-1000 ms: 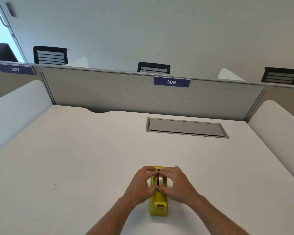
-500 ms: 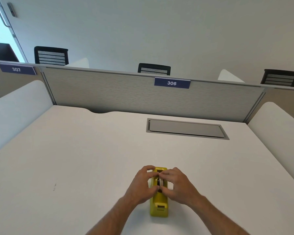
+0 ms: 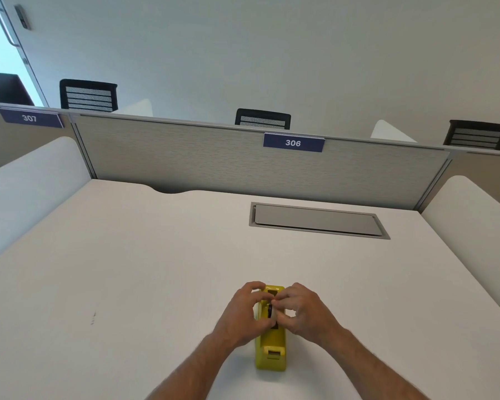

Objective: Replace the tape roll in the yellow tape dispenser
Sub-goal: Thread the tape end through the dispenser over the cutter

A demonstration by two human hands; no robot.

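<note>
A yellow tape dispenser (image 3: 271, 346) stands on the white desk (image 3: 133, 278), its cutter end toward me. In its slot sits a tape roll (image 3: 262, 311) on a black hub, mostly hidden by fingers. My left hand (image 3: 243, 313) curls round the roll from the left, thumb low and fingers over the top. From the right, my right hand (image 3: 303, 313) pinches the roll with its fingertips at the hub. Both hands meet over the dispenser's middle.
A grey flap cover (image 3: 318, 220) is set into the desk behind the dispenser. A grey partition (image 3: 214, 163) labelled 306 closes the back, and white side panels (image 3: 26, 183) flank the desk. Black chair backs (image 3: 261, 119) show beyond.
Both hands have stayed on the roll at the dispenser. The fingers have shifted slightly and the roll sits a little lower in the slot.
</note>
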